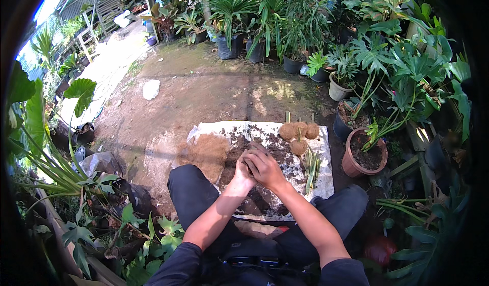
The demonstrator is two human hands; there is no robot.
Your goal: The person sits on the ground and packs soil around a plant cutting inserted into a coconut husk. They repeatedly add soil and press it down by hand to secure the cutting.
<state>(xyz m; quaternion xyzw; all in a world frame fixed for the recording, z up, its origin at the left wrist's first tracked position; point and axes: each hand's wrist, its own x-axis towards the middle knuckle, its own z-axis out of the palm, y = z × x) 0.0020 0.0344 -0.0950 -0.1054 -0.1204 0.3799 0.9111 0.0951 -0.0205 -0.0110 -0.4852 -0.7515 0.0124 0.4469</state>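
My left hand point(243, 168) and my right hand point(265, 167) are pressed together, cupped over a white sheet point(324, 171). Between the palms shows a bit of a dark lump of soil point(249, 170); the fingers hide most of it. Loose dark soil point(237, 144) is scattered over the sheet beneath. To the left lies a flat pad of brown coconut fibre point(208, 154). Several fibre-wrapped balls point(298, 147) sit at the sheet's far right, with short leaf pieces standing up from some. Nearer me on that side rests a small bunch of green, yellow-edged leaf cuttings point(312, 168).
My bent knees point(193, 184) flank the sheet. Potted plants line the back and right, including a terracotta-coloured pot point(365, 154) close to the sheet. Leafy plants point(80, 186) crowd the left. A white lump point(151, 90) lies on the bare ground point(183, 95).
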